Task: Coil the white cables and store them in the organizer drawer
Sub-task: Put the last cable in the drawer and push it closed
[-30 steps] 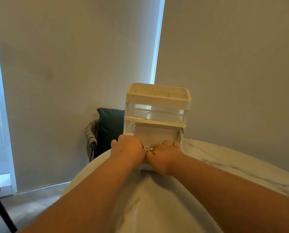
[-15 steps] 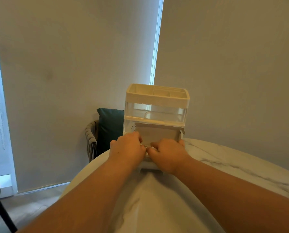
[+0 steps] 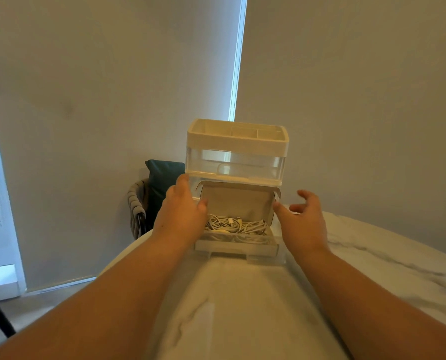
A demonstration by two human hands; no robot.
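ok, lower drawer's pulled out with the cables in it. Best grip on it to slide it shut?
Probably take the drawer by its front wall, from the near side. It juts out of the organizer toward the person, and that wall is straight, exposed and square to the slide. The side walls run back into the frame. Stay clear of the white cables piled inside.

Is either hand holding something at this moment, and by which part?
Nothing is held. The left hand and right hand are open beside the drawer; the white cables lie inside.
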